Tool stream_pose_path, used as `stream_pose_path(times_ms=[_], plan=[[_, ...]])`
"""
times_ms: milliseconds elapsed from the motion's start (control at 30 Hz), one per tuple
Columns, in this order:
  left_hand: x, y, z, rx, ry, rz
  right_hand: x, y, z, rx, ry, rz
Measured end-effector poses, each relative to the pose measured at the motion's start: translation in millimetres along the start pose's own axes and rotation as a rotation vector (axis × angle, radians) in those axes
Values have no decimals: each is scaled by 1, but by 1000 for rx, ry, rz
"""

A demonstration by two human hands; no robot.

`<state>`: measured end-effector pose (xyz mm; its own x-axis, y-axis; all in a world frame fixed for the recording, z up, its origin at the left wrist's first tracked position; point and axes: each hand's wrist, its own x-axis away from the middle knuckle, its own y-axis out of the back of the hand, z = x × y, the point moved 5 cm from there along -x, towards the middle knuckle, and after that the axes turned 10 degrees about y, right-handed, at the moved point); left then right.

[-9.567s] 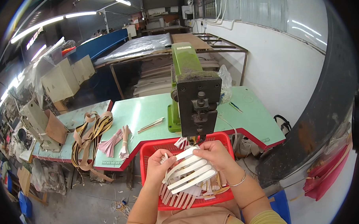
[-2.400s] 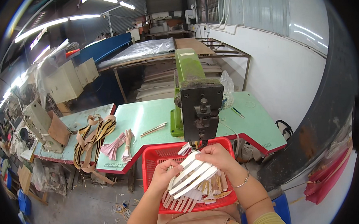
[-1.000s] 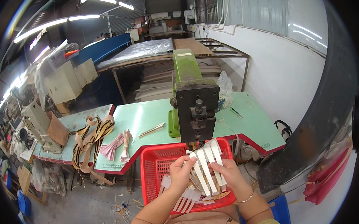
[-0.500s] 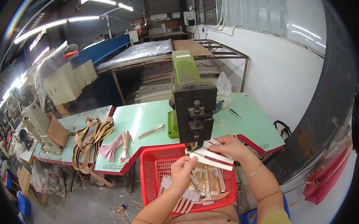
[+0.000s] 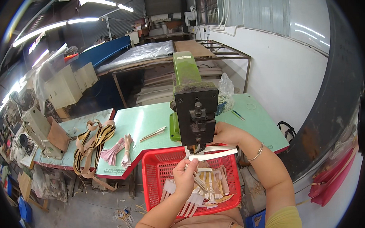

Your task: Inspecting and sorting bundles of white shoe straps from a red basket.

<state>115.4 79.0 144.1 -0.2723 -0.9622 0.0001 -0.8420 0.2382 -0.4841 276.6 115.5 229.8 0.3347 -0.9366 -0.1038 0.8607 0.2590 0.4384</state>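
Note:
My left hand [image 5: 184, 172] is closed, thumb and fingers pinching the end of a white strip [image 5: 219, 155] below the head of a green and black press-like machine [image 5: 197, 114]. The strip stretches out to the right, and a second pale strip lies just behind it. Thin strips hang below my left hand. My right hand [image 5: 227, 133] is beside and partly behind the black machine head, its fingertips hidden. Under both hands sits a red plastic basket [image 5: 150, 185] with many white and tan strips in it.
A green tabletop [image 5: 250, 116] with red edges surrounds the machine. On it lie pink and tan strip bundles [image 5: 119, 151], thin sticks [image 5: 153, 134], a small pen-like tool [image 5: 238, 115] and a plastic bag [image 5: 226, 91]. Striped straps [image 5: 93, 145] hang over the left edge.
My right hand has moved up and left, away from the strips' right side to behind the machine head. My left hand stays in nearly the same place, still pinching the white strip.

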Motion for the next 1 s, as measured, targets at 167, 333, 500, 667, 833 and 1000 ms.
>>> stream_pose_path(times_ms=[167, 333, 500, 667, 833, 1000], plan=[[2, 6, -4, 15, -33, -63, -16, -3, -8, 57, 131, -11], [2, 12, -5, 35, -51, -90, -20, -14, 27, 280, 422, 27], [0, 21, -8, 87, -86, -80, -5, -29, 71, 450, 674, 32], [4, 38, -7, 172, -206, -49, 15, -26, -28, -160, 205, -522], [0, 13, 17, -197, 98, 104, 54, -85, -41, -897, 138, -787], [-10, 2, 18, -126, 105, 163, 63, -97, -37, -1214, 134, -711]])
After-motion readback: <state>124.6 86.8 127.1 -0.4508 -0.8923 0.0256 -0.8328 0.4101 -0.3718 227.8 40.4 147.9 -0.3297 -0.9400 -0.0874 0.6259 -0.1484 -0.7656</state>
